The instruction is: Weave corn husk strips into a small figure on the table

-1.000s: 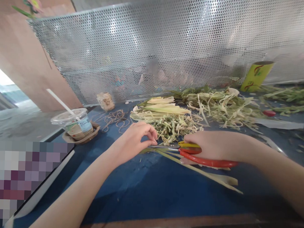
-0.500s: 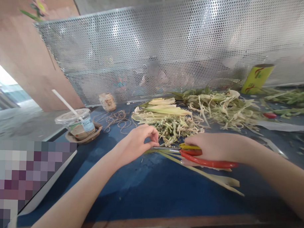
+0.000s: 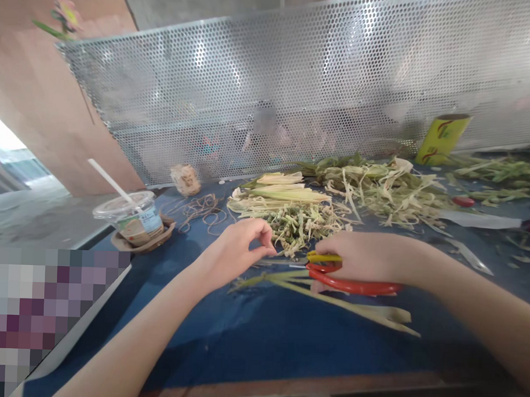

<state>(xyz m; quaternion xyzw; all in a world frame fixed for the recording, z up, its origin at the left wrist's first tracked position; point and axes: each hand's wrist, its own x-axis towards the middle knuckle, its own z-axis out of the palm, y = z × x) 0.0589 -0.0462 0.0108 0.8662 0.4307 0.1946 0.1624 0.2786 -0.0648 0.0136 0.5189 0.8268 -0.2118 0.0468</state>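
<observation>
Two hands were over the blue table (image 3: 264, 337), and both were the wearer's own. We noted the right hand (image 3: 362, 257) wrapped around the red and yellow handles of the scissors (image 3: 353, 284), knuckles up, with the blades pointing towards the left hand (image 3: 235, 249). The left hand had its fingers curled and its thumb and forefinger pinched together just at the blade tips. We could not tell whether any small piece lay between them.

Under the scissors a long pale green stalk (image 3: 357, 309) lay flat on the table. It ran from below the left hand out past the right wrist, thick end to the right.

Just beyond the hands we recorded a heap of small greenish trimmings (image 3: 301, 220). Behind it was a bundle of pale husked stalks (image 3: 287, 190), and farther right a loose pile of husk strips (image 3: 378, 188).

To the left stood a lidded plastic cup (image 3: 136, 220) with a straw, and near it lay a tangle of brown twine (image 3: 201, 208). A perforated metal screen (image 3: 294, 95) closed the far edge of the table, and a yellow tube (image 3: 443, 138) leaned against it at the right.
</observation>
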